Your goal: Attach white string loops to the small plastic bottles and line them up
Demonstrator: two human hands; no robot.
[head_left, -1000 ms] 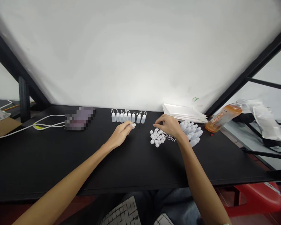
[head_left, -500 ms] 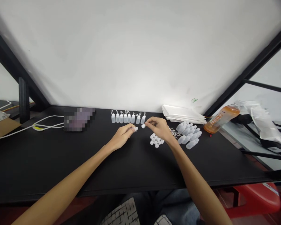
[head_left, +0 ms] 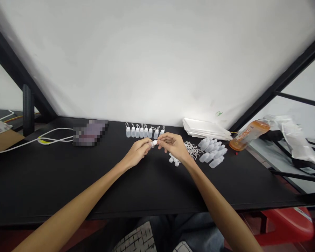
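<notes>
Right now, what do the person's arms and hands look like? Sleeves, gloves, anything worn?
Both arms are bare up to the frame edge: no sleeves show. The left hand and right hand wear no gloves; no watch, band or ring is visible. No markings.

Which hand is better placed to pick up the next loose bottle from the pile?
Right, most likely. The right hand is closer to the loose bottles, which lie on its outer side. The left hand is farther off, beyond the right one. Both pinch one small white piece.
</notes>
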